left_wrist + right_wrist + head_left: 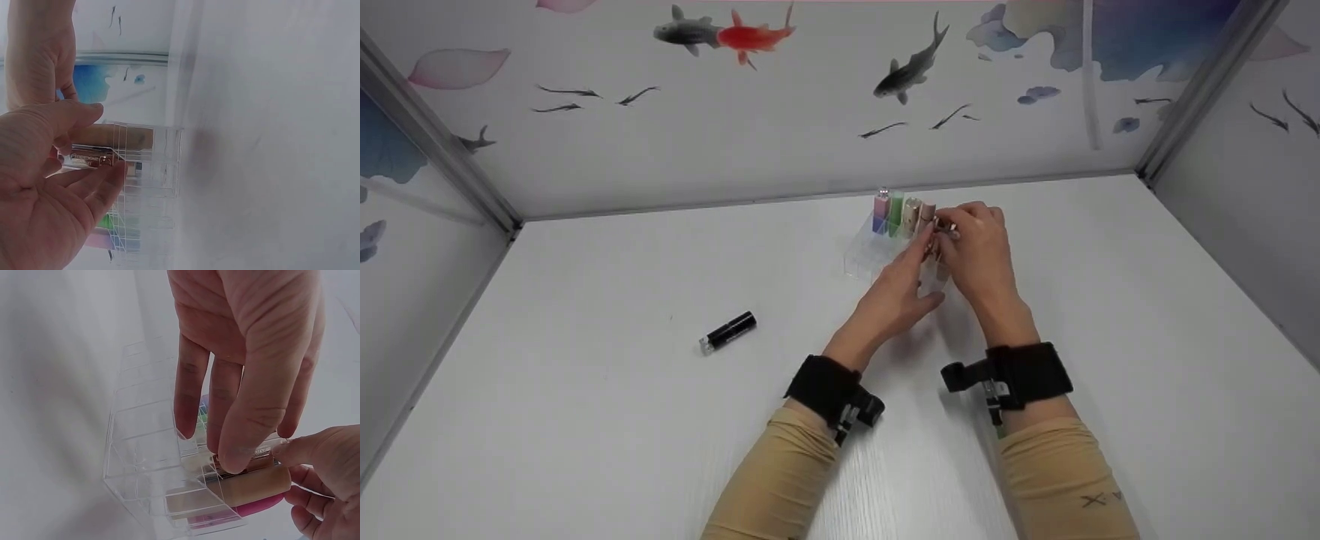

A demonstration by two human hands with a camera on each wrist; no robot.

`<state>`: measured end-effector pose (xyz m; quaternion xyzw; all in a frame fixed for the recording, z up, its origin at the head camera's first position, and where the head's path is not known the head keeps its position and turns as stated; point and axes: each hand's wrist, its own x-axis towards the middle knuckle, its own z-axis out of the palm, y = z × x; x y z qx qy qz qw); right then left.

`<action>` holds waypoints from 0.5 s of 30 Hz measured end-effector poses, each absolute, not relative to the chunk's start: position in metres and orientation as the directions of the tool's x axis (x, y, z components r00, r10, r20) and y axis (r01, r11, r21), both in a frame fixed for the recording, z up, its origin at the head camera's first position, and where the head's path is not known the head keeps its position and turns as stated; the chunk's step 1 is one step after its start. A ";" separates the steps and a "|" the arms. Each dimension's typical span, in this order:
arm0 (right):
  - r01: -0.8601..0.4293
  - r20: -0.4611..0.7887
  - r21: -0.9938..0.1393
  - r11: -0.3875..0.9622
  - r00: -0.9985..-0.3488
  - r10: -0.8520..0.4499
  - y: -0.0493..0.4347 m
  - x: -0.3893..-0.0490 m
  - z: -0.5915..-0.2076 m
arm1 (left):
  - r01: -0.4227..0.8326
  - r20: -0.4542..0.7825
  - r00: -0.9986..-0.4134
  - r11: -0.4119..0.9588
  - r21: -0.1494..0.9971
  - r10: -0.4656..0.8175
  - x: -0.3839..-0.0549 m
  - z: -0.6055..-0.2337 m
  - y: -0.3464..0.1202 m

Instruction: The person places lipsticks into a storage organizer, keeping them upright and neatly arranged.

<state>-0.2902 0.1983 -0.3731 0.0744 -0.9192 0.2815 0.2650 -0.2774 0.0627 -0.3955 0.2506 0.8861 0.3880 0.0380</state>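
Note:
A clear compartmented lipstick organizer stands near the back of the table, with several tubes upright along its rear rows. My right hand is over its right end and pinches a shiny rose-gold lipstick tube between thumb and fingers; the fingers partly hide it. From the front, my left hand reaches in with fingers extended, fingertips touching the tubes and the organizer's wall. Beside the rose-gold tube are a beige tube and a bright pink one. Pink-and-blue and green tubes stand farther left.
A black lipstick tube with a clear end lies on the white table, left of my hands. Behind the organizer rises a white panel printed with fish. Side panels close off the left and right.

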 end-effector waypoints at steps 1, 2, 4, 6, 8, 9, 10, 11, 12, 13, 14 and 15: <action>-0.291 0.521 -0.484 0.825 -0.854 0.005 0.199 -0.290 -0.373 | 0.416 0.130 -0.871 0.572 0.707 0.473 -0.277 -0.395 0.063; -0.294 0.511 -0.490 0.821 -0.859 -0.003 0.199 -0.290 -0.373 | 0.416 0.132 -0.872 0.572 0.706 0.471 -0.277 -0.395 0.063; -0.297 0.488 -0.507 0.809 -0.873 -0.015 0.199 -0.289 -0.372 | 0.412 0.136 -0.875 0.569 0.711 0.464 -0.277 -0.395 0.063; -0.298 0.466 -0.525 0.797 -0.884 -0.023 0.200 -0.288 -0.370 | 0.404 0.139 -0.880 0.562 0.722 0.454 -0.278 -0.395 0.063; -0.297 0.448 -0.551 0.780 -0.894 -0.024 0.200 -0.287 -0.368 | 0.392 0.141 -0.887 0.554 0.735 0.440 -0.278 -0.396 0.063; -0.299 0.442 -0.566 0.769 -0.897 -0.024 0.201 -0.287 -0.367 | 0.383 0.141 -0.891 0.549 0.743 0.431 -0.278 -0.397 0.063; -0.304 0.440 -0.577 0.758 -0.898 -0.025 0.201 -0.286 -0.365 | 0.373 0.140 -0.895 0.542 0.753 0.423 -0.278 -0.397 0.062; -0.309 0.441 -0.591 0.745 -0.897 -0.023 0.202 -0.286 -0.364 | 0.365 0.141 -0.900 0.535 0.762 0.413 -0.278 -0.398 0.062; -0.314 0.444 -0.604 0.732 -0.896 -0.017 0.202 -0.285 -0.362 | 0.356 0.143 -0.905 0.527 0.772 0.400 -0.278 -0.398 0.061; -0.319 0.448 -0.617 0.720 -0.894 -0.012 0.202 -0.285 -0.361 | 0.344 0.144 -0.911 0.518 0.783 0.386 -0.279 -0.399 0.061; -0.324 0.453 -0.629 0.707 -0.892 -0.006 0.203 -0.285 -0.359 | 0.332 0.146 -0.917 0.504 0.797 0.372 -0.279 -0.399 0.060; -0.327 0.457 -0.638 0.698 -0.889 0.001 0.203 -0.284 -0.358 | 0.318 0.147 -0.923 0.490 0.812 0.356 -0.279 -0.399 0.060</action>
